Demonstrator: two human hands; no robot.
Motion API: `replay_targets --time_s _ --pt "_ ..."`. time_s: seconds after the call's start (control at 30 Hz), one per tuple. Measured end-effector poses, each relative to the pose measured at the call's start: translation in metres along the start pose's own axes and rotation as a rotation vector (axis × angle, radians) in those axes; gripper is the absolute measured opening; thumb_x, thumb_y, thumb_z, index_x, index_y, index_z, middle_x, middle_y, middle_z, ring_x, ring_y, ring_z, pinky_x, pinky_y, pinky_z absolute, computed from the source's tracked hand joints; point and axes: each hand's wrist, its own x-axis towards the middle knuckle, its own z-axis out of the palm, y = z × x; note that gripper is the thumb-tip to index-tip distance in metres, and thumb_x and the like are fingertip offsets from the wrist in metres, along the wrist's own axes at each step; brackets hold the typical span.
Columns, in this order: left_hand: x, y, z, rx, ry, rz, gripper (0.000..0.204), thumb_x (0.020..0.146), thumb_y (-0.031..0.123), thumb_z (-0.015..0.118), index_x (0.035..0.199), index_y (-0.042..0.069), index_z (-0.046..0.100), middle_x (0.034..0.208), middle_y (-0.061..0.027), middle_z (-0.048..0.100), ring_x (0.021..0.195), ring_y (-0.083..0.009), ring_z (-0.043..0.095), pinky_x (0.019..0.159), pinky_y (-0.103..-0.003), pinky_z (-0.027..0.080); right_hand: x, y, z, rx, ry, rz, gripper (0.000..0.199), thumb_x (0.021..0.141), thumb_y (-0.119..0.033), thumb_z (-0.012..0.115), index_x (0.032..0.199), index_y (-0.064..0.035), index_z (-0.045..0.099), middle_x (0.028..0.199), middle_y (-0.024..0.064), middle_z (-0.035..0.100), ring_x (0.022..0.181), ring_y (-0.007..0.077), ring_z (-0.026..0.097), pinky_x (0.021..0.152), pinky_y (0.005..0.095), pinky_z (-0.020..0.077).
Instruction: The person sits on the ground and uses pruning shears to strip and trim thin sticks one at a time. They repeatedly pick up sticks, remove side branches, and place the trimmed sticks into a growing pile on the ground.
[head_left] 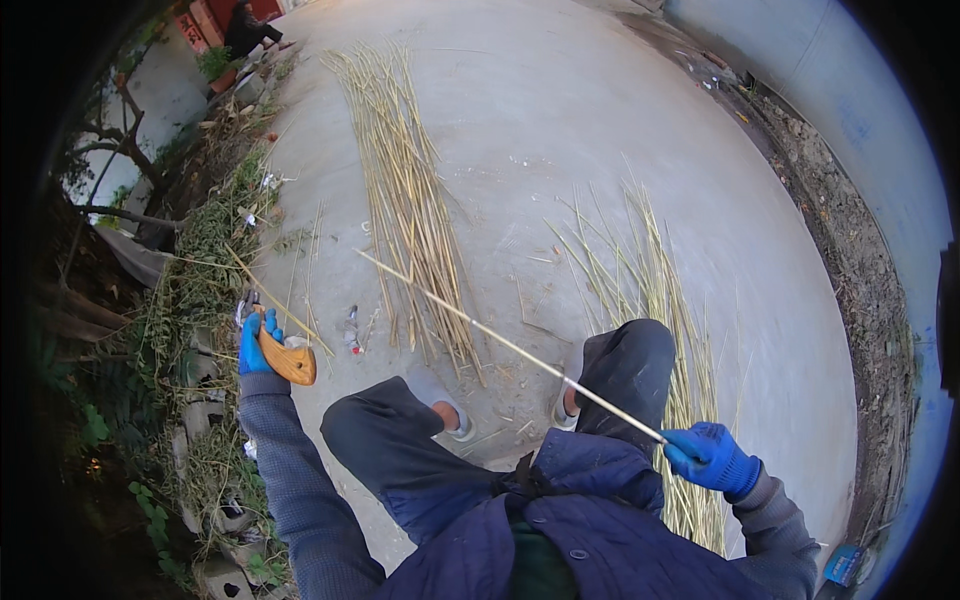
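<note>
My right hand (pixel 705 458), in a blue glove, is closed around the near end of a long, thin, pale cane (pixel 500 340). The cane slants up and left across my knees, its far tip over a pile of canes (pixel 415 215) on the ground ahead. At the left, my gloved left hand (pixel 258 343) grips a tool with a curved wooden handle (pixel 290 362). A bit of dark metal shows past the fingers; most of its working end is hidden. A second pile of canes (pixel 690 390), greener and leafier at the tips, lies beside and beyond my right knee.
Grey concrete ground (pixel 560 110) spreads ahead. Dry weeds (pixel 210 240) and blocks edge it on the left, with branches beyond. A pale wall (pixel 850 110) and a strip of soil (pixel 830 190) run along the right. Far off at upper left sits a person (pixel 245 30) in dark clothes.
</note>
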Motion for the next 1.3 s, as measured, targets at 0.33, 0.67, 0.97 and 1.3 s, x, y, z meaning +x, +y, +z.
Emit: replay_targets --time_s 0.33,0.67,0.97,1.3 --pt "-0.089 -0.125 0.140 0.254 -0.383 -0.246 0.048 0.091 0.029 0.068 0.129 0.002 0.055 0.112 -0.0113 0.065 0.077 -0.0157 0.063 0.060 -0.028 0.055 -0.014 0.131 -0.002 -0.473 0.388 0.138 0.017 0.085 -0.012 0.064 0.100 -0.0063 0.067 0.070 0.0141 0.064 0.061 0.0325 0.063 0.057 0.0418 0.0500" --pt "-0.084 -0.184 0.160 0.669 -0.481 -0.292 0.056 0.092 0.044 0.064 0.128 0.002 0.057 0.104 -0.0063 0.065 0.074 -0.0133 0.058 0.062 -0.028 0.050 -0.151 0.209 0.061 -0.523 0.224 0.665 0.011 0.086 -0.020 0.055 0.079 -0.0123 0.059 0.072 0.0125 0.064 0.068 0.0327 0.064 0.062 0.0434 0.0498" --pt "-0.031 -0.212 0.146 0.850 -0.645 -0.339 0.079 0.091 0.059 0.056 0.144 0.003 0.043 0.137 -0.0159 0.050 0.117 -0.0272 0.054 0.094 -0.044 0.047 -0.283 0.197 0.119 -0.538 0.056 0.993 0.009 0.082 -0.020 0.057 0.075 -0.0166 0.062 0.070 0.0074 0.066 0.070 0.0291 0.067 0.061 0.0429 0.0494" --pt "-0.102 -0.186 0.166 0.893 -0.624 -0.465 0.065 0.095 0.047 0.058 0.143 0.006 0.042 0.134 -0.0091 0.054 0.106 -0.0230 0.059 0.085 -0.038 0.051 -0.548 0.077 0.115 -0.851 -0.654 1.914 0.027 0.095 -0.029 0.050 0.117 -0.0240 0.066 0.117 0.0012 0.066 0.115 0.0219 0.058 0.091 0.0456 0.0407"
